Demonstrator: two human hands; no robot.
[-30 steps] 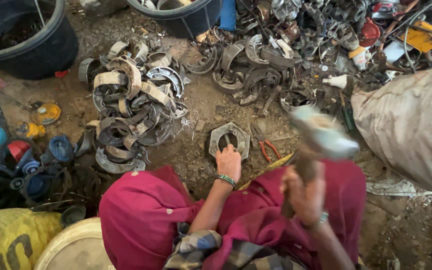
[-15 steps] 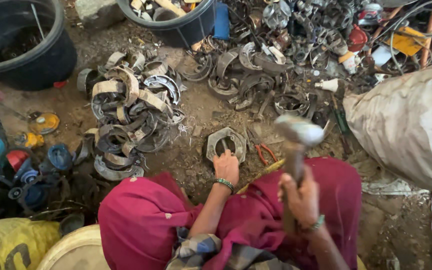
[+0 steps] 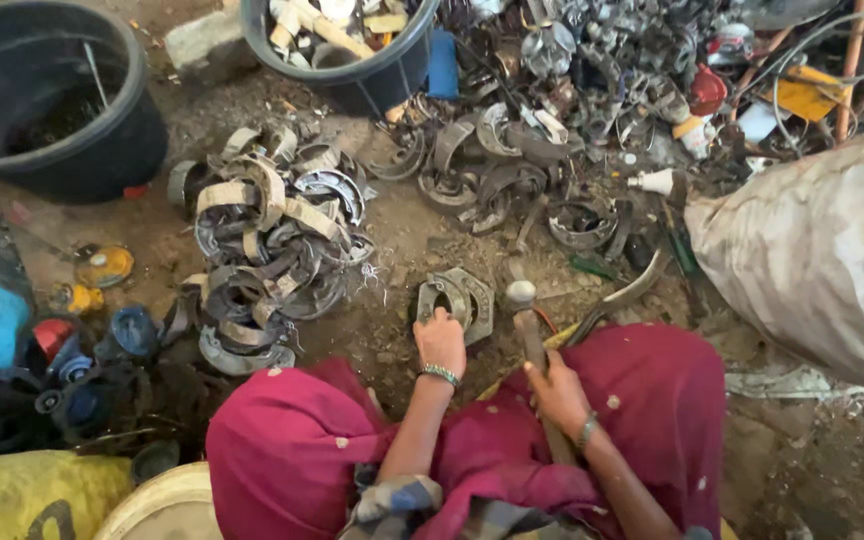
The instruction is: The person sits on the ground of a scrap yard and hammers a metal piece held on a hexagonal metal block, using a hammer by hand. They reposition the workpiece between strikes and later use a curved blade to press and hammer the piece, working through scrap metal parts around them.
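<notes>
Centre of the frame, on dirt ground: left hand [image 3: 440, 342] rests on the near edge of a curved metal brake-shoe piece [image 3: 455, 300], fingers bent over it, pinning it to the ground. A beaded bracelet [image 3: 442, 374] sits at that wrist.

Just right of it, right hand [image 3: 558, 392] is closed round the wooden handle of a hammer [image 3: 526, 322]. The hammer head is at the right edge of the metal piece; whether it touches cannot be told.

Lower centre: magenta cloth [image 3: 292, 450] over the person's knees, either side of both forearms.

Left of centre: a heap of worn brake shoes [image 3: 267, 240], many with pale lining strips. Upper centre and right: a larger spread of mixed scrap metal [image 3: 592, 110].

Upper left: an empty-looking black tub [image 3: 102, 150]. Top centre: a second black tub [image 3: 372, 85] holding pale strips. Right edge: a large woven sack [image 3: 822, 260]. Lower left corner: a yellow sack [image 3: 22, 495].
</notes>
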